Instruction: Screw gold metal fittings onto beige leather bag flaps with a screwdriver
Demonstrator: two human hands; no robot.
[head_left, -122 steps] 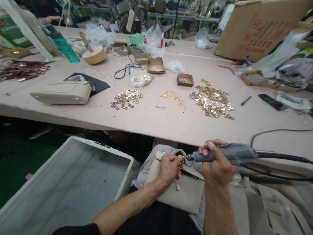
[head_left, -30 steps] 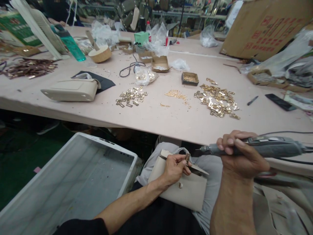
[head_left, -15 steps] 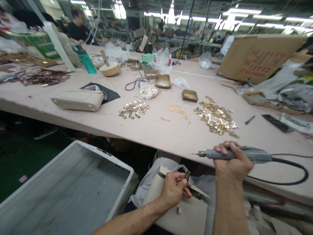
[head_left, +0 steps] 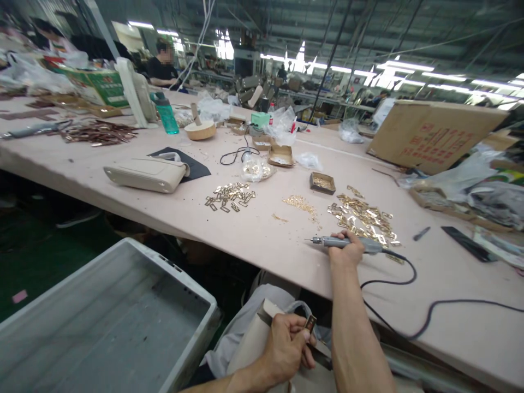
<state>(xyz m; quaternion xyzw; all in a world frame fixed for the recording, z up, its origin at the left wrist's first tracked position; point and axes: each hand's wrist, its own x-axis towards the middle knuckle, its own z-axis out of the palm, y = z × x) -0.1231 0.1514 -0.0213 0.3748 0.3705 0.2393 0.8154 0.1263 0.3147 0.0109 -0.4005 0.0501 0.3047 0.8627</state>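
Observation:
My right hand [head_left: 347,248] is closed around a grey electric screwdriver [head_left: 371,245], held low over the table with its thin bit pointing left. Near that bit lie scattered tiny gold screws [head_left: 301,203]. A heap of gold metal fittings [head_left: 360,215] is just behind the same hand. On my lap rests a beige handbag [head_left: 248,341], partly covered by my arms. My left hand [head_left: 284,346] pinches a small rectangular metal plate [head_left: 310,324] at the bag; how the plate sits on the bag's strap or flap is hidden by the fingers.
A grey plastic crate [head_left: 164,256] stands at my lower left. The table [head_left: 262,240] carries flat metal frames [head_left: 231,195], a small box of screws [head_left: 322,183], another beige bag [head_left: 147,172], a green bottle [head_left: 166,113] and a large carton [head_left: 434,136]. The screwdriver cable [head_left: 434,308] trails right.
My right hand has moved forward and left with the screwdriver, down toward the tabletop near the screws. My left hand keeps hold of the plate. The camera view has tilted up.

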